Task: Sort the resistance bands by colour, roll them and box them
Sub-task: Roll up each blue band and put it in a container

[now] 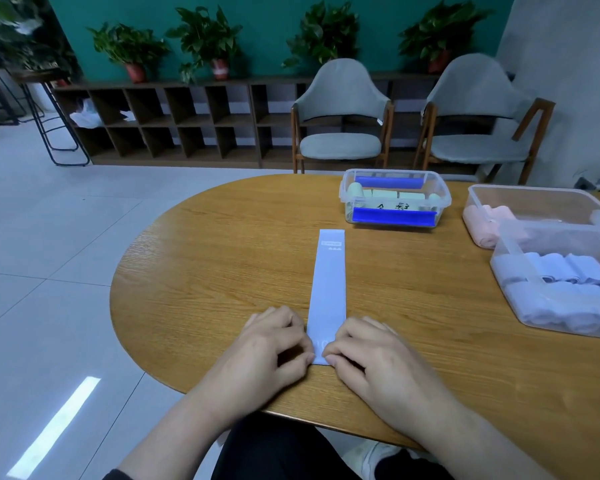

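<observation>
A pale blue resistance band point(329, 282) lies flat and straight on the wooden table point(205, 271), running away from me. My left hand point(274, 344) and my right hand point(371, 351) pinch its near end from either side, fingers curled at the band's corners. A clear box point(520, 306) at the right holds several rolled pale blue bands. Behind it a second clear box point(534, 199) holds rolled pink bands point(482, 225). A third clear box with blue clips point(394, 216) at the back holds rolled pale green bands.
Two grey chairs point(340, 133) stand beyond the table's far edge. The table's rounded left edge drops to a tiled floor point(49, 271). A low shelf unit with potted plants lines the back wall.
</observation>
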Action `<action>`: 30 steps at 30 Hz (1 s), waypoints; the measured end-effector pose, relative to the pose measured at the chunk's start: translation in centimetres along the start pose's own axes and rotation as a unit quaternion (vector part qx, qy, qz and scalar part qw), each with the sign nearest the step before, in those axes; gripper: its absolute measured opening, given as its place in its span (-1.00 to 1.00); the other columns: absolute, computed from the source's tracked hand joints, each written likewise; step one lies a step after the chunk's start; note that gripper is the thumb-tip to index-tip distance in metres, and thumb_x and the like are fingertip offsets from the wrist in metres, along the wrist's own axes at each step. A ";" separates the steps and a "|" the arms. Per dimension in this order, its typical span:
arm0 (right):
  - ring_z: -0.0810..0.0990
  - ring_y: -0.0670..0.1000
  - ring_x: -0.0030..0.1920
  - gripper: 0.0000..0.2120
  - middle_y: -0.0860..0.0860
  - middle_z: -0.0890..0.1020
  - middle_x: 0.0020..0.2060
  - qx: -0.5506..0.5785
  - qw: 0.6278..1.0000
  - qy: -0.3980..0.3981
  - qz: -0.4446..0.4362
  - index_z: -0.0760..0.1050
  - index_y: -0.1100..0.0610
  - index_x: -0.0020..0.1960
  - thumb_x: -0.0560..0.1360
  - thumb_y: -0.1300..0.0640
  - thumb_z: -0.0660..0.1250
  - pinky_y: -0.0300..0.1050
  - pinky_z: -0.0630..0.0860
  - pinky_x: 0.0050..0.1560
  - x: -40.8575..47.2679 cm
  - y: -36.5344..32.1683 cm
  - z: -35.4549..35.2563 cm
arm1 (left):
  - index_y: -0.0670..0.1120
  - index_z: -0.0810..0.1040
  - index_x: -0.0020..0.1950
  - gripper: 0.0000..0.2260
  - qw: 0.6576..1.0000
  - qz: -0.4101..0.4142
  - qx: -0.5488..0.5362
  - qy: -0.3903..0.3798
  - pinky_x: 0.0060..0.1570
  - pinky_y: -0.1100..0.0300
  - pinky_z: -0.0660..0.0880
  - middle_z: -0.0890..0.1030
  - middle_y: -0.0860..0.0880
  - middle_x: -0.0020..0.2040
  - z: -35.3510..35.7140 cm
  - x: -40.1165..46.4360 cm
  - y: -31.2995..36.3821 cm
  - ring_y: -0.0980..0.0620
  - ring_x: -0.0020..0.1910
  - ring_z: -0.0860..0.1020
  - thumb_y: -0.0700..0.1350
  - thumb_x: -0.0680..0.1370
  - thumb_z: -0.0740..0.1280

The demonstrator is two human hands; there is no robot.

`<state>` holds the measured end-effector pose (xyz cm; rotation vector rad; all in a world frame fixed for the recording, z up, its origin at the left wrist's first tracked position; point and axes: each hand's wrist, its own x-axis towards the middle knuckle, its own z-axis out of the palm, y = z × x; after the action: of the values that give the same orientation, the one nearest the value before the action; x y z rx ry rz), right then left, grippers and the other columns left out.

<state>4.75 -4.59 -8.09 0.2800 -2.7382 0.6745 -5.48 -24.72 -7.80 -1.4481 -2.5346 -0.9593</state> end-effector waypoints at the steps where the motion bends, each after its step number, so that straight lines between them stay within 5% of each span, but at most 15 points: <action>1: 0.44 -0.13 -0.07 -0.78 -0.21 0.45 -0.13 0.001 1.000 0.000 0.001 0.58 -0.10 -0.05 0.59 -0.13 0.19 -0.04 0.47 0.00 0.0 0.0 -0.1 | 0.15 0.59 -0.08 -0.93 1.000 0.000 0.006 0.000 0.15 0.17 0.32 0.44 0.24 -0.05 0.0 0.0 0.0 0.20 0.04 0.44 0.11 0.53 0.36; 11: 0.46 -0.11 -0.03 -0.67 -0.20 0.45 -0.11 0.000 1.000 -0.023 0.000 0.60 -0.09 0.02 0.60 -0.20 0.11 -0.04 0.49 -0.02 0.8 0.6 -0.4 | 0.15 0.59 -0.04 -0.84 0.998 -0.013 0.055 -0.001 0.18 0.15 0.31 0.42 0.26 -0.04 0.1 -0.1 0.2 0.22 0.05 0.42 0.17 0.58 0.27; 16: 0.46 -0.15 -0.03 -0.84 -0.26 0.47 -0.12 0.036 0.999 -0.004 0.008 0.53 -0.09 -0.04 0.60 -0.12 0.22 -0.03 0.48 -0.01 1.0 0.7 -0.3 | 0.16 0.59 -0.03 -0.81 0.999 -0.023 0.045 0.003 0.18 0.16 0.32 0.41 0.27 -0.04 0.2 0.0 0.0 0.20 0.07 0.43 0.19 0.59 0.24; 23: 0.46 -0.13 -0.02 -0.71 -0.23 0.43 -0.11 0.005 0.999 0.019 0.026 0.61 -0.08 0.00 0.53 -0.20 0.19 -0.06 0.51 -0.05 0.8 0.6 -0.1 | 0.15 0.59 0.02 -0.82 0.999 -0.037 0.023 0.016 0.19 0.24 0.29 0.46 0.25 -0.01 0.4 0.2 -0.3 0.24 0.08 0.45 0.17 0.56 0.27; 26: 0.47 -0.13 -0.03 -0.80 -0.22 0.42 -0.09 -0.003 0.999 0.020 0.025 0.60 -0.09 0.00 0.55 -0.13 0.24 -0.05 0.52 -0.07 0.8 0.6 -0.1 | 0.15 0.57 0.05 -0.80 0.998 -0.040 0.038 0.014 0.19 0.28 0.25 0.47 0.25 0.00 0.6 0.1 -0.2 0.24 0.08 0.44 0.19 0.50 0.32; 30: 0.48 -0.11 -0.04 -0.69 -0.20 0.44 -0.09 -0.035 0.999 0.015 0.015 0.61 -0.09 -0.02 0.60 -0.16 0.12 -0.09 0.51 -0.08 0.6 0.3 -0.1 | 0.17 0.57 0.05 -0.82 0.998 -0.035 0.053 0.004 0.22 0.26 0.23 0.43 0.26 0.01 0.5 0.1 -0.1 0.24 0.10 0.42 0.18 0.55 0.26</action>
<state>4.10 -4.30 -7.91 0.2115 -2.7366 0.5850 -5.54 -24.37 -8.25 -1.3322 -2.6042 -0.8229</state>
